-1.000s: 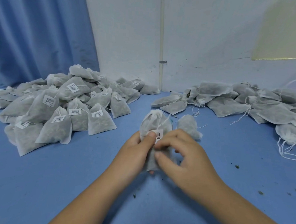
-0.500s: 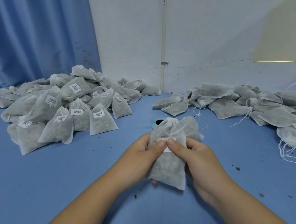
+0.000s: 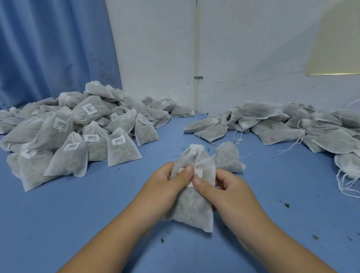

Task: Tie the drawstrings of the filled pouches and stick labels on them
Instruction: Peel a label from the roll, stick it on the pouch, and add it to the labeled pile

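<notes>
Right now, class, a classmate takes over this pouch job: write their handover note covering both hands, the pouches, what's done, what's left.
Left hand and right hand both grip one filled pouch, thumbs pressing its label.
Done: its neck is drawn closed; the labelled pile lies on the left.
Left: smooth this label, add the pouch to that pile, then tie and label the unlabelled pile on the right and the loose pouch behind.

White stickers (image 3: pixel 61 124) on the pouches (image 3: pixel 119 154) heaped at the left of the frame each bear a black barcode above a short line of characters, too blurred to read. The sticker (image 3: pixel 197 176) on the held pouch (image 3: pixel 192 208) at centre shows only a sliver of barcode.
</notes>
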